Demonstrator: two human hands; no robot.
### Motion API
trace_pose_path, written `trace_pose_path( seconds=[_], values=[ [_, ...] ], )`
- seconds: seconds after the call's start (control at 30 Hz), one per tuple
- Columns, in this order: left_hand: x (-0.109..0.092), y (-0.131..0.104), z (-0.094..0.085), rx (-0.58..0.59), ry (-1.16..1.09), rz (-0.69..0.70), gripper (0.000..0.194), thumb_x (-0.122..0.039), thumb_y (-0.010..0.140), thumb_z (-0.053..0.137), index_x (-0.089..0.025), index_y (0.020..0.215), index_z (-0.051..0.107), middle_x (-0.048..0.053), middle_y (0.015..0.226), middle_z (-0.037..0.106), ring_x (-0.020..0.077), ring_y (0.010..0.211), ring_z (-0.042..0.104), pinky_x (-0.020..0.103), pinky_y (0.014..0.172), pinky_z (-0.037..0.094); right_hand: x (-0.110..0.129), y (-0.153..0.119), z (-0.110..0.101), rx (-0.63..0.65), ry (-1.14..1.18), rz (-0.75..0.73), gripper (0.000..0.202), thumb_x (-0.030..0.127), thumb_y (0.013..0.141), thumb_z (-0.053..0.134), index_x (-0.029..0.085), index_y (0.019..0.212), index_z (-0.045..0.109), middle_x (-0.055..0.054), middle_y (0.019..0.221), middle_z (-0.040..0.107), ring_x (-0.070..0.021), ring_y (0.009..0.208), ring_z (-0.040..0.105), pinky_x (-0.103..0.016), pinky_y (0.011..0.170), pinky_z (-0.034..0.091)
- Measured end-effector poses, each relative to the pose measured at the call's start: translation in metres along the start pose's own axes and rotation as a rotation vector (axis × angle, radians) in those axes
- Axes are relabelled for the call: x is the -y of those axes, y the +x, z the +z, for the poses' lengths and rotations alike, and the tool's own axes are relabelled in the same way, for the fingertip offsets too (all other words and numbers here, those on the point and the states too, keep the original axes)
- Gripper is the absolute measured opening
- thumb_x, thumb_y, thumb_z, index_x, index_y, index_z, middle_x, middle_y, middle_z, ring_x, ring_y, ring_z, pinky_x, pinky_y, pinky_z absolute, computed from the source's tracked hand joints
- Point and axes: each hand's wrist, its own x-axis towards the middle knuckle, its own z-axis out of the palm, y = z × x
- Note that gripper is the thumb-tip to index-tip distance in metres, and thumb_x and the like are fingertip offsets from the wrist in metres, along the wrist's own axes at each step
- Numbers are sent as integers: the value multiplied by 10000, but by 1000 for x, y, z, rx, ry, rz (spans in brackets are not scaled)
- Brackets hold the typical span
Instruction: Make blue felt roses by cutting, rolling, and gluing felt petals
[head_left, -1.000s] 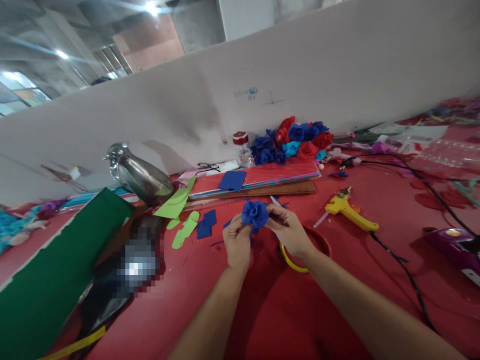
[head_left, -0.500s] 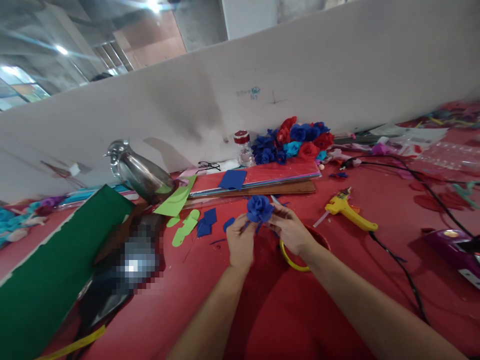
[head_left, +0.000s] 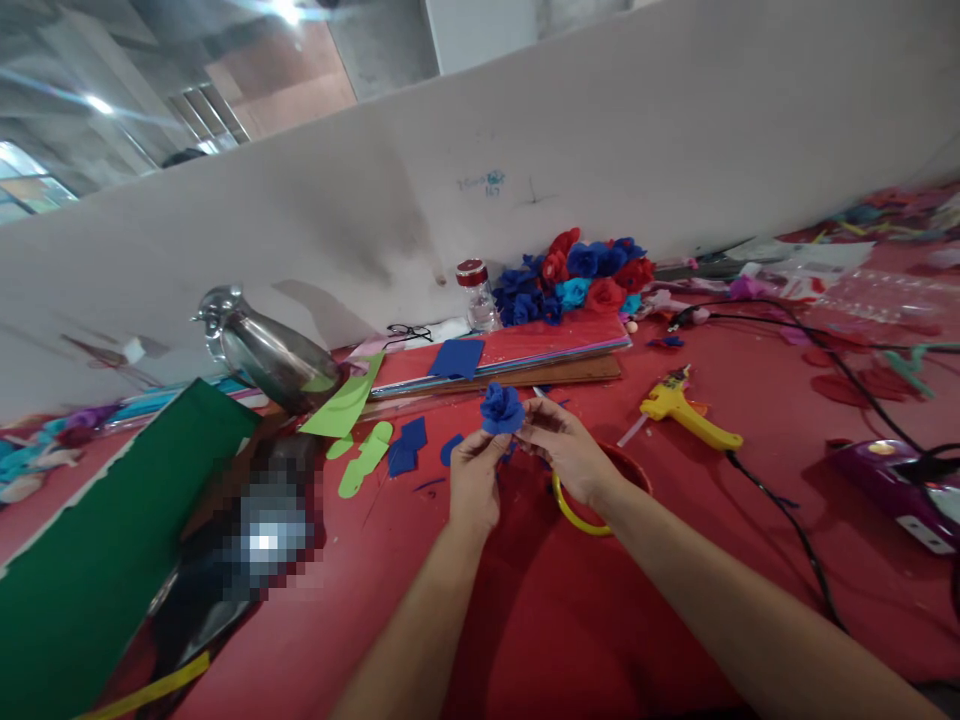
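Note:
A blue flower (head_left: pixel 502 409) is held up over the red table (head_left: pixel 405 600). My left hand (head_left: pixel 475 480) pinches it from below on its left side. At its right edge are the bent fingers of my right hand (head_left: pixel 570 450), closed around something I cannot make out; a pale pointed tip shows above them. Blue pieces (head_left: pixel 407 446) and light green pieces (head_left: pixel 366 460) lie to the left. Partly under my right forearm is a yellow ring-shaped rim (head_left: pixel 577 518). A yellow glue gun (head_left: pixel 686 412) rests to the right.
Behind the hands lie stacked sheets (head_left: pixel 525 355), a red-lidded jar (head_left: pixel 478 295) and a heap of red and blue flowers (head_left: pixel 592 270). A metal jug (head_left: pixel 274 350) and a green board (head_left: pixel 112 560) are left. A purple device (head_left: pixel 892 490) and cables are right.
The blue flower has turned and tilted a little in my fingers. My right hand's fingers have closed in beside it. The whole view has shifted slightly, so things appear further left.

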Motion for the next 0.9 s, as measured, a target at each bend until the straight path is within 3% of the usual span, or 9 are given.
trace_pose_path(
  seconds=[0.33,0.47,0.63,0.73,0.8,0.9],
  values=[
    [-2,2,-4,77,-41,-212,246,-250,448,886,-152,594,713,2,586,674,95,560,583,240,643,481,4,3,-6,63,88,253,313,204,476,872,196,686,641,73,568,614,-59,524,510,-206,540,382],
    [-1,2,-3,78,-30,-160,217,-222,465,871,-158,602,716,6,609,685,101,577,582,248,661,472,5,2,-7,60,95,300,296,214,480,856,195,680,640,70,567,608,-55,506,489,-204,529,378],
    [-1,4,-1,-1,-55,-63,200,-210,505,852,-176,648,717,0,707,713,93,634,590,229,673,451,1,-2,-3,-23,-165,48,284,292,553,809,211,761,633,52,699,632,-77,535,490,-243,546,395],
    [0,5,-2,-13,-96,-77,223,-220,511,855,-169,662,699,-17,684,690,71,604,561,207,644,430,-1,-6,1,11,-408,-118,268,371,643,747,228,846,646,20,785,659,-100,531,488,-274,533,403],
    [1,7,-3,-23,-111,-80,231,-222,514,855,-165,653,680,-32,645,661,60,577,539,197,621,415,-1,-10,2,24,-592,-203,237,432,729,674,229,850,656,15,741,648,-112,510,467,-292,528,399],
    [1,8,-3,-44,-125,-79,226,-219,525,849,-156,633,661,-38,604,631,52,547,516,192,597,396,0,-14,-1,-71,-866,-346,281,470,835,552,221,748,648,28,587,564,-124,503,433,-294,546,381]
  ],
)
